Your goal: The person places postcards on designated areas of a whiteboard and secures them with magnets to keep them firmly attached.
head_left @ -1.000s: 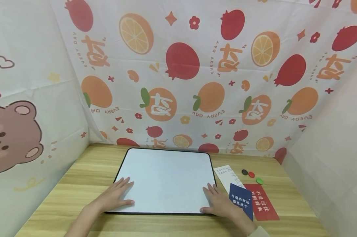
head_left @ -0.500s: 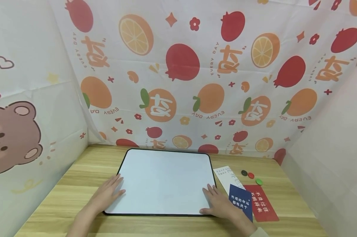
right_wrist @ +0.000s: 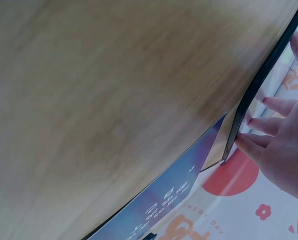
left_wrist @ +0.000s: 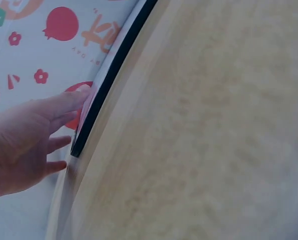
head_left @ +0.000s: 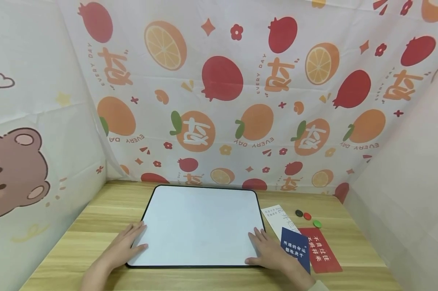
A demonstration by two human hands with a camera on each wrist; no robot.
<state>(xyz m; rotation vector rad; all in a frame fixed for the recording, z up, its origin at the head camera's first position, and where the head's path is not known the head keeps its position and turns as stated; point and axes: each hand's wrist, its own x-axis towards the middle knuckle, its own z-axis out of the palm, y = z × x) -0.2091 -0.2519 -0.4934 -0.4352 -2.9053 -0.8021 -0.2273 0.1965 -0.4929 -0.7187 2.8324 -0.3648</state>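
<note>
A white board (head_left: 201, 226) with a thin black rim lies flat on the wooden table. My left hand (head_left: 123, 247) is at its left edge, thumb and fingertips at the rim with the fingers spread and fairly straight. In the left wrist view that hand (left_wrist: 36, 132) shows beside the board's dark edge (left_wrist: 111, 75). My right hand (head_left: 268, 251) rests on the board's lower right edge, fingers extended. The right wrist view has the right hand's fingertips along the black rim (right_wrist: 259, 82).
Right of the board lie a white card (head_left: 277, 218), a dark blue card (head_left: 295, 246) and a red card (head_left: 324, 252), all with writing. Behind them sit a black disc (head_left: 299, 213), a red disc (head_left: 307, 216) and a green disc (head_left: 317, 223). A fruit-print cloth (head_left: 222, 125) hangs behind the table.
My left hand has slid left, from lying over the board's surface to its left edge. The right hand and the board stay in place.
</note>
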